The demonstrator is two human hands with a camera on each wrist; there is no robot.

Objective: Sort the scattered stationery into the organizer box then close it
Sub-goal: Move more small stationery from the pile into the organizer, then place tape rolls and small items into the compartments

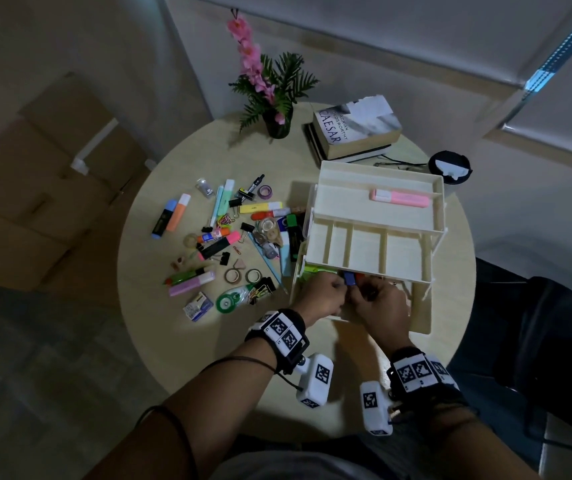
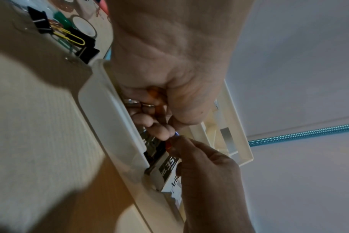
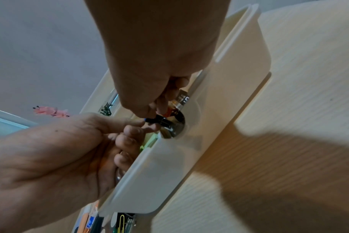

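Cream organizer box (image 1: pixel 374 216): smooth matt plastic, walls faintly translucent. Round table (image 1: pixel 187 341): pale wood-grain laminate, finely ribbed, matt. Binder clips (image 2: pixel 40 22): black painted metal with shiny wire handles. Yellow paper clip (image 2: pixel 74 37): glossy coated wire. Books (image 1: pixel 357 133): paper covers, dull. Wristbands (image 1: pixel 277 332): black cloth.

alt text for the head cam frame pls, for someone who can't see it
Both hands, left and right, reach into the bottom tier of an open cream organizer box on a round table, fingers meeting around a small blue item. Highlighters, binder clips and tape rolls lie scattered left of the box; one pink highlighter sits in the top tray.
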